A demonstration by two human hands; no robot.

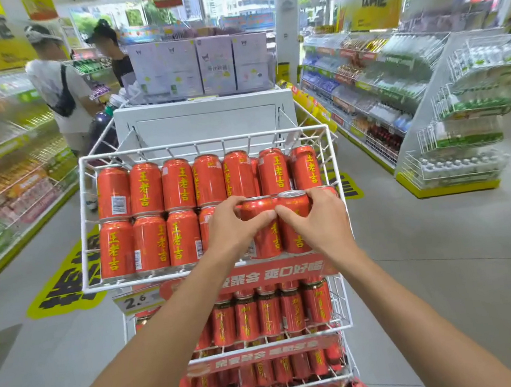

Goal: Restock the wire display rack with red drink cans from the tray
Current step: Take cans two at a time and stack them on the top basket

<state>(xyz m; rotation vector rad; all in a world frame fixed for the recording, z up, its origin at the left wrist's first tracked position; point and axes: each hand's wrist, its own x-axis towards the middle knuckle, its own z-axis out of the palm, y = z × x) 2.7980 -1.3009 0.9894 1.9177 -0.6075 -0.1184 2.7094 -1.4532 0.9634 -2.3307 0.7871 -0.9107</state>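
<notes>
red cans (145, 189) printed 王老吉, price tag (136, 301) reading 2.6

My white wire display rack (84, 222) carries upright red drink cans (145, 188) in two rows on its top shelf.

The place is a bright shop with a grey floor (452, 265) and yellow floor stickers (62, 293). Long shelves of goods (2, 181) run on the left and more shelves (363, 88) on the right. A white column (289, 26) stands behind. Yellow signs (367, 3) hang above, and two shoppers (61, 85) stand far left.
</notes>
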